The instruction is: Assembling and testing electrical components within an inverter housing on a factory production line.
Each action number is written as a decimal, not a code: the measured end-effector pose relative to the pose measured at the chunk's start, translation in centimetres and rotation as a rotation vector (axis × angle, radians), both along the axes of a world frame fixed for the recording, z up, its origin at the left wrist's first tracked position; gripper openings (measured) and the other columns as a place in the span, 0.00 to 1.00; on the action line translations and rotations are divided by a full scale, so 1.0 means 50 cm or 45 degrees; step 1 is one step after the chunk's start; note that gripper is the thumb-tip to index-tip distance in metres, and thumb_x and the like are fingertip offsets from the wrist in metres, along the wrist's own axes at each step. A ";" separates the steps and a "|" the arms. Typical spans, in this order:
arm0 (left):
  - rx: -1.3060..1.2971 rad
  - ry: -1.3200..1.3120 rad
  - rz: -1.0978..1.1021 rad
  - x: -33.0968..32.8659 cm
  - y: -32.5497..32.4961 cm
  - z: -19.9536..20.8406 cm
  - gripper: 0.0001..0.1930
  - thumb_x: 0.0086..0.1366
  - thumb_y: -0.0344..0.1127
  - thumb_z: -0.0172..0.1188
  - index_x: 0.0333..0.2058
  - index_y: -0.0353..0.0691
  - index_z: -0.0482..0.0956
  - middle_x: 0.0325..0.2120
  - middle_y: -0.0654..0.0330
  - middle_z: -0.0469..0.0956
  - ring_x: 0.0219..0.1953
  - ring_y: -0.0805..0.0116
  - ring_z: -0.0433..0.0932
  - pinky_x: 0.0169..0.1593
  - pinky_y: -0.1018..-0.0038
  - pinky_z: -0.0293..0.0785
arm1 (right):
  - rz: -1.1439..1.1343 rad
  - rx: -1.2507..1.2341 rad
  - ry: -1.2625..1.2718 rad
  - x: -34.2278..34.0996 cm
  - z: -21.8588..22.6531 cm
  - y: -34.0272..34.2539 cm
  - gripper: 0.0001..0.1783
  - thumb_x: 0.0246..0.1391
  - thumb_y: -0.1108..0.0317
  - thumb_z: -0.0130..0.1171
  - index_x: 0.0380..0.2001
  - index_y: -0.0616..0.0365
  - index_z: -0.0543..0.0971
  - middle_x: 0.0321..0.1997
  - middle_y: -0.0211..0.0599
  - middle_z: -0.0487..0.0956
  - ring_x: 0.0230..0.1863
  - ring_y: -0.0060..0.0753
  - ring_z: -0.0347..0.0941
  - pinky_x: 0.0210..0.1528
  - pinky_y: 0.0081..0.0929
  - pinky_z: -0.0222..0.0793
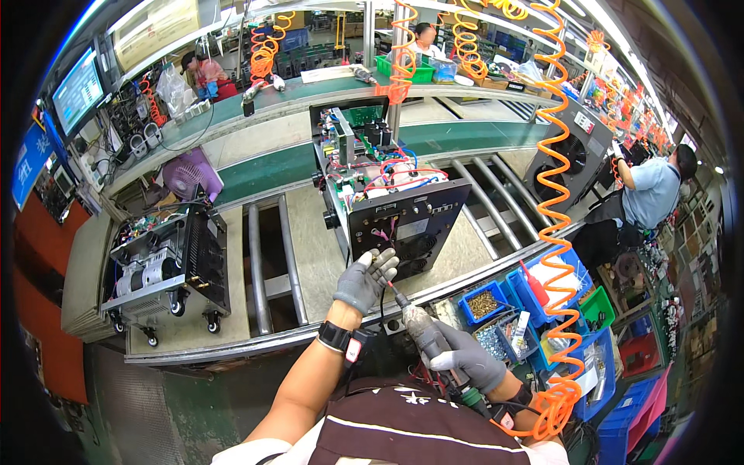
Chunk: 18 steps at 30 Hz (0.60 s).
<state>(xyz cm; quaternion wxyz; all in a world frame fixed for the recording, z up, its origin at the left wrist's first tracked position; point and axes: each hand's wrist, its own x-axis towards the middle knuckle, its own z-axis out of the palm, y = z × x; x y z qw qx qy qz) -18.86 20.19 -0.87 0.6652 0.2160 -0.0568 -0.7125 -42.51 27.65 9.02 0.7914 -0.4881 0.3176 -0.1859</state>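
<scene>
My right hand, in a grey glove, is closed round a pneumatic screwdriver whose bit points up and to the left. Close to the bit's tip is my left hand, also gloved, its fingers stretched out and apart; whether a small screw sits between them is too small to tell. Just beyond the left hand stands a black-panelled machine with its inside exposed: circuit boards and red and blue wires show on top. An orange coiled air hose hangs to the right and loops down by my right forearm.
A second open machine on casters stands at the left. Steel rollers flank the board under the nearer machine. At right are a blue bin of brass-coloured screws and other parts bins. A co-worker in a light blue shirt works further right.
</scene>
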 end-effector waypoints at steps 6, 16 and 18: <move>0.053 -0.108 -0.044 -0.004 0.005 0.017 0.10 0.66 0.36 0.47 0.40 0.38 0.71 0.45 0.49 0.74 0.44 0.55 0.75 0.43 0.66 0.77 | -0.071 -0.114 0.070 0.003 0.005 0.003 0.40 0.32 0.66 0.60 0.54 0.63 0.62 0.35 0.32 0.70 0.34 0.23 0.67 0.38 0.18 0.63; 0.035 -0.174 -0.021 -0.013 -0.006 0.011 0.09 0.65 0.36 0.47 0.40 0.39 0.70 0.41 0.49 0.75 0.41 0.57 0.77 0.41 0.67 0.76 | -0.058 -0.260 0.097 -0.003 0.012 0.004 0.40 0.33 0.63 0.61 0.54 0.63 0.62 0.33 0.30 0.70 0.35 0.22 0.65 0.40 0.19 0.61; 0.028 -0.145 -0.032 -0.013 -0.009 0.012 0.09 0.65 0.37 0.48 0.38 0.38 0.70 0.39 0.48 0.76 0.39 0.56 0.78 0.39 0.67 0.76 | -0.054 -0.230 0.067 -0.003 0.007 0.003 0.41 0.33 0.63 0.62 0.54 0.63 0.62 0.33 0.30 0.69 0.35 0.22 0.64 0.40 0.19 0.61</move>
